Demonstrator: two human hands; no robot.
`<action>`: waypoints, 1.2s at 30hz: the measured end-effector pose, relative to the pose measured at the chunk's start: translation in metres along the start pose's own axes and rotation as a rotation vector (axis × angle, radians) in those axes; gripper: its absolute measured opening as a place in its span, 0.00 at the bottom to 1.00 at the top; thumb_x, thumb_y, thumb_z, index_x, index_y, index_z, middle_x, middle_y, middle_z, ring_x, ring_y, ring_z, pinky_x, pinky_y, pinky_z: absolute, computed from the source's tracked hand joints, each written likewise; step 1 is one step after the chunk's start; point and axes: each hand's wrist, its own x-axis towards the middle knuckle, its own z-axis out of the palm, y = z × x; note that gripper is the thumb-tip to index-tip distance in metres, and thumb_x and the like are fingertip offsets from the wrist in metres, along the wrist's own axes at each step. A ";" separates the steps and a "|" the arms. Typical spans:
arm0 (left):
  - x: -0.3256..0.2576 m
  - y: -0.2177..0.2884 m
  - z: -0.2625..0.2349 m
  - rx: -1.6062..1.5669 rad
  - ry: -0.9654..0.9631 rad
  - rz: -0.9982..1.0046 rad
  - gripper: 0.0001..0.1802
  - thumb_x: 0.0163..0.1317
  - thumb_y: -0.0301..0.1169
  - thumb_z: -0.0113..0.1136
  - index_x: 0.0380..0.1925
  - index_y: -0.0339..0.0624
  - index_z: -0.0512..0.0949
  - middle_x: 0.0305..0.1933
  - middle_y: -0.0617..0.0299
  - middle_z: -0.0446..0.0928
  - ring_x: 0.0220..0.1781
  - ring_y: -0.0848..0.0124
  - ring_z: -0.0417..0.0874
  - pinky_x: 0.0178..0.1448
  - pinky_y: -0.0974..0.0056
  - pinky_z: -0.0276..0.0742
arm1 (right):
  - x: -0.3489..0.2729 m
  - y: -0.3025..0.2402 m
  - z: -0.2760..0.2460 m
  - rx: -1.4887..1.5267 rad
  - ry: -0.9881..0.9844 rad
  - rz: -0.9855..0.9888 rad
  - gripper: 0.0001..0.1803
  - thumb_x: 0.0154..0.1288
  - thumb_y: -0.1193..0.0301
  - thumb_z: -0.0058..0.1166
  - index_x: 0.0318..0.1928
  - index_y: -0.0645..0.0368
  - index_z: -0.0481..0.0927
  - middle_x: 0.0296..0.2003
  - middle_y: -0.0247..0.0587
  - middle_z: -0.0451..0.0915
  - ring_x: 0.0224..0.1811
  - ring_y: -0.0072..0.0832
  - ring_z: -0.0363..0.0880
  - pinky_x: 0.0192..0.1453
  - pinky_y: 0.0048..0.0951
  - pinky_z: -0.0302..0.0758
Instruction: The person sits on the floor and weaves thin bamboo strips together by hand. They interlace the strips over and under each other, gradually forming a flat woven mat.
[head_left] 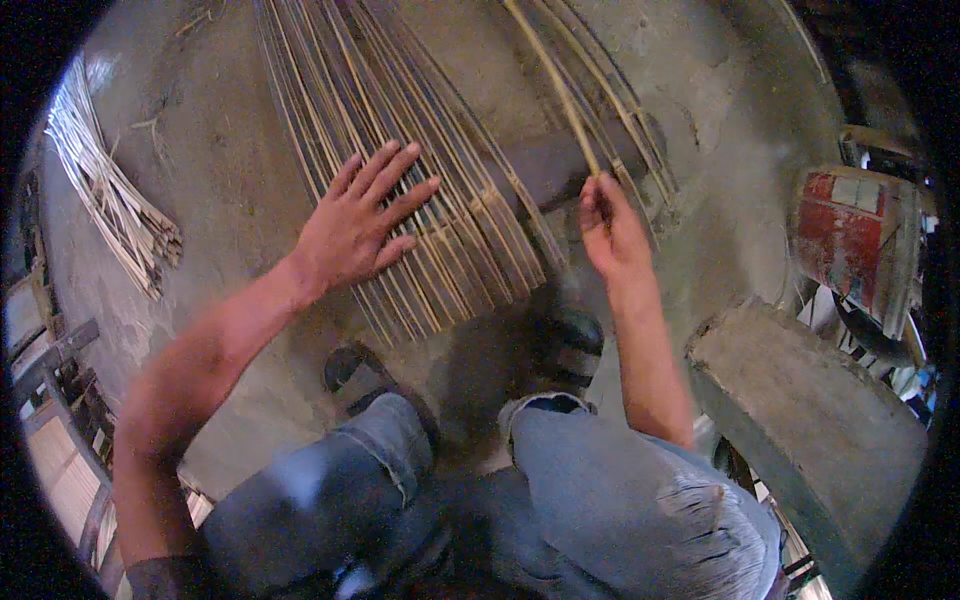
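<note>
In front of my feet, a row of long thin cane strips [465,215] lies side by side, joined by a cross strip near the close end. My left hand [358,215] rests on the left part of these strips with its fingers spread. To the right, my right hand [612,225] pinches the near end of a single cane strip [560,90] that runs away from me. Further loose strips [635,115] lie just right of that one. A dark flat piece [565,165] shows beneath the strips.
A bundle of pale strips [115,205] lies on the floor at far left. At right stand a worn red container [845,235] and a grey slab-like block [810,400]. My sandalled feet [365,375] are close to the strips' near ends. Wooden frames [75,400] line the left edge.
</note>
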 end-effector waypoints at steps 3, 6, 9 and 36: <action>0.001 0.001 0.004 0.013 0.015 0.000 0.37 0.65 0.53 0.48 0.73 0.59 0.57 0.80 0.53 0.45 0.81 0.54 0.45 0.79 0.46 0.40 | -0.019 0.008 -0.006 -0.140 0.092 -0.025 0.04 0.66 0.75 0.59 0.39 0.57 0.79 0.37 0.36 0.82 0.40 0.24 0.81 0.44 0.23 0.82; 0.001 0.003 0.000 0.025 -0.004 -0.014 0.35 0.68 0.53 0.45 0.74 0.62 0.55 0.80 0.55 0.45 0.81 0.56 0.45 0.78 0.45 0.42 | -0.031 0.010 -0.007 -0.154 0.141 0.000 0.06 0.63 0.78 0.61 0.39 0.56 0.78 0.36 0.35 0.81 0.40 0.24 0.81 0.44 0.23 0.82; 0.004 0.002 0.000 0.009 -0.004 -0.008 0.36 0.67 0.52 0.47 0.74 0.62 0.55 0.80 0.55 0.45 0.81 0.56 0.45 0.79 0.45 0.42 | -0.039 0.001 -0.009 -0.223 0.118 0.029 0.07 0.64 0.77 0.60 0.42 0.57 0.78 0.36 0.35 0.80 0.40 0.24 0.81 0.45 0.22 0.80; -0.002 0.001 0.005 -0.028 0.029 0.010 0.37 0.65 0.51 0.47 0.74 0.59 0.55 0.79 0.52 0.47 0.80 0.54 0.46 0.79 0.46 0.38 | -0.115 0.029 0.017 -0.805 -0.023 0.156 0.10 0.62 0.73 0.63 0.43 0.61 0.81 0.35 0.35 0.82 0.37 0.24 0.80 0.46 0.26 0.77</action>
